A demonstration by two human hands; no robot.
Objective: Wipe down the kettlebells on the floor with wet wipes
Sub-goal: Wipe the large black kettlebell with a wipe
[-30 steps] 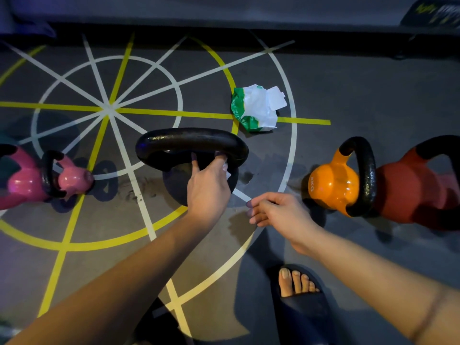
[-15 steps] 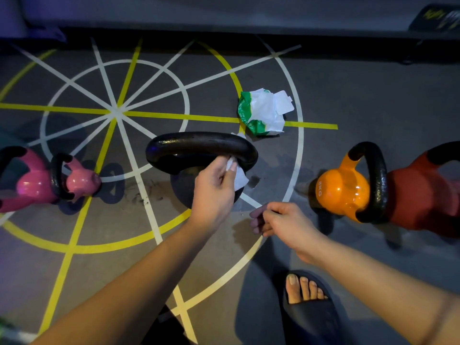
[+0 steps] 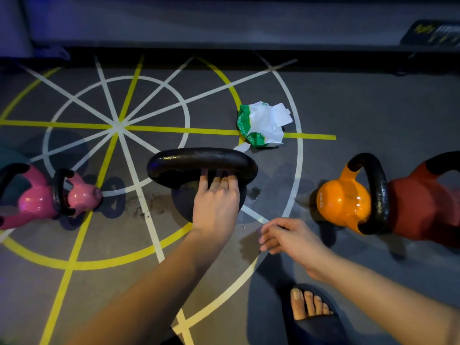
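A black kettlebell (image 3: 194,160) stands on the floor in the middle, its thick handle lying crosswise. My left hand (image 3: 215,207) reaches over its body, with straight fingers pressed against the inner side of the handle and the fingertips hidden under it. No wipe shows in that hand. My right hand (image 3: 291,237) hovers low to the right of the black kettlebell, fingers loosely curled and holding nothing. A green and white wet wipes packet (image 3: 261,125) lies crumpled on the floor behind the black kettlebell, with a small white piece (image 3: 241,146) beside it.
An orange kettlebell (image 3: 341,202) and a red kettlebell (image 3: 418,207) lie at the right. At the left are a small pink kettlebell (image 3: 83,195) and a larger pink kettlebell (image 3: 32,200). My foot in a dark sandal (image 3: 311,314) is at the bottom right. A dark ledge (image 3: 224,49) runs along the back.
My left hand slid along the handle's inner side, and the white wipe seen between its fingers half a second ago is now out of sight. My right hand stayed low beside it.
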